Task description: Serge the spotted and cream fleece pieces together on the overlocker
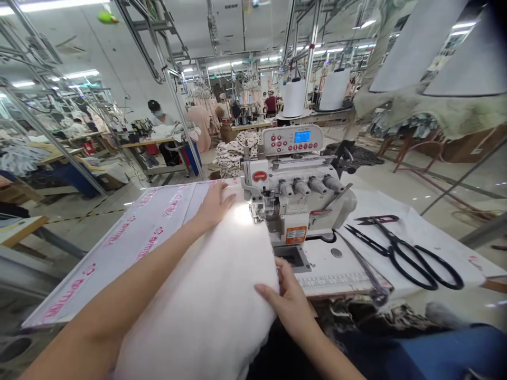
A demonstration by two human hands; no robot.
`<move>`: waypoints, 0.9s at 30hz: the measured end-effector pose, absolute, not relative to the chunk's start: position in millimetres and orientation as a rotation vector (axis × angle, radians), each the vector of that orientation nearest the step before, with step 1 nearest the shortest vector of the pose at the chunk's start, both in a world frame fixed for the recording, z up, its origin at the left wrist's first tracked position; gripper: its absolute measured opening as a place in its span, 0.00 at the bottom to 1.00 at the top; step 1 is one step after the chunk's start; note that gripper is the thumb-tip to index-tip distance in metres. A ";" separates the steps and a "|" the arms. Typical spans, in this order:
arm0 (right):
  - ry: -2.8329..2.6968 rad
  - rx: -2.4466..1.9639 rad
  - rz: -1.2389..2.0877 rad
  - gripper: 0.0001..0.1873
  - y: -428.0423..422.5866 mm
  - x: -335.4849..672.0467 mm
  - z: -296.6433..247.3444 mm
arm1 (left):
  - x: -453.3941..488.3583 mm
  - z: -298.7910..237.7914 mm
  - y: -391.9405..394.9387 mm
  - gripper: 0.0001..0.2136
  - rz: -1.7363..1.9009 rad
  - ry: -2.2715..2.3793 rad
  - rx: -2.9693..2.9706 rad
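Left hand [216, 207] open, flat on white padded fabric [198, 301], right hand [287, 302] open against its edge, overlock sewing machine [293, 208] just ahead, black scissors [392, 250] on surface [325, 264]

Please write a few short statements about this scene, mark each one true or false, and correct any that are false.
1. The left hand rests on the white padded fabric, beside the overlock sewing machine. True.
2. The right hand is holding the black-handled scissors. False: it is on the fabric's edge, and the scissors lie on a white sheet right of the machine.
3. The machine's display glows blue. True.
4. Nobody else is in view. False: a person stands at a bench farther back.
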State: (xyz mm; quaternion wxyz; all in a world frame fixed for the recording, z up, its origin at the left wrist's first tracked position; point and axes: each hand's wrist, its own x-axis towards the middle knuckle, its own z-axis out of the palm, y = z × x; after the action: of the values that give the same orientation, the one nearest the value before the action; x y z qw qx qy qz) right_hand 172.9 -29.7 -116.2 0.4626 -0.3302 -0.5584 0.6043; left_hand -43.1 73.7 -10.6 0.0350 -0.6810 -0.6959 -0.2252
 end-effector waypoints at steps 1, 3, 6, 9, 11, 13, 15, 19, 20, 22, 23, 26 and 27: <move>-1.330 -0.775 1.539 0.27 -39.7 175.1 -123.5 | -47.8 -17.5 44.6 0.26 -0.690 -2.149 -2.124; -1.377 -0.714 1.658 0.26 -61.0 180.7 -137.8 | -58.9 -37.5 -22.5 0.37 -0.570 -2.214 -2.292; -1.561 -0.678 1.867 0.14 -87.6 186.8 -146.6 | -81.7 -64.0 -109.2 0.36 -0.315 -2.414 -2.320; -1.672 -0.576 1.870 0.13 -102.2 187.1 -133.8 | -113.5 -55.5 -133.7 0.21 -0.295 -2.496 -2.391; -1.696 -0.463 1.911 0.13 -108.6 184.3 -121.7 | -136.5 -28.1 -116.0 0.16 -0.339 -2.437 -2.368; -1.638 -0.450 2.040 0.15 -115.8 180.0 -116.5 | -152.8 4.3 -89.9 0.12 -0.378 -2.194 -2.083; -1.559 -0.549 2.095 0.18 -125.0 175.9 -121.4 | -152.4 25.9 -73.8 0.11 -0.513 -2.020 -1.829; -1.543 -0.744 1.964 0.22 -144.3 175.2 -144.2 | -96.9 -1.8 -94.4 0.10 -0.886 -1.816 -1.797; -1.562 -0.783 1.923 0.23 -148.2 176.9 -148.1 | -80.1 -21.3 -105.0 0.09 -0.919 -1.852 -1.952; -1.609 -0.854 1.853 0.26 -154.2 181.3 -151.5 | -55.7 -63.0 -120.1 0.11 -0.970 -2.026 -2.106; -1.635 -0.880 1.822 0.27 -156.4 183.2 -151.6 | -49.5 -81.5 -121.7 0.13 -1.045 -2.123 -2.061; -1.699 -0.904 1.749 0.29 -161.8 184.4 -153.2 | -50.8 -114.4 -99.2 0.24 -1.230 -2.223 -1.909; -1.708 -0.905 1.720 0.29 -163.7 183.1 -156.0 | -55.5 -117.4 -85.6 0.27 -1.273 -2.223 -1.853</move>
State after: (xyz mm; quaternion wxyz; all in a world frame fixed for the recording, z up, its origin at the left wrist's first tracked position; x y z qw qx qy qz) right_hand 183.1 -163.7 -156.0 0.2734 -0.3365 -0.6349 0.6395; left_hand -55.5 -85.6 -117.4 -0.0099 -0.5861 -0.7030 -0.4028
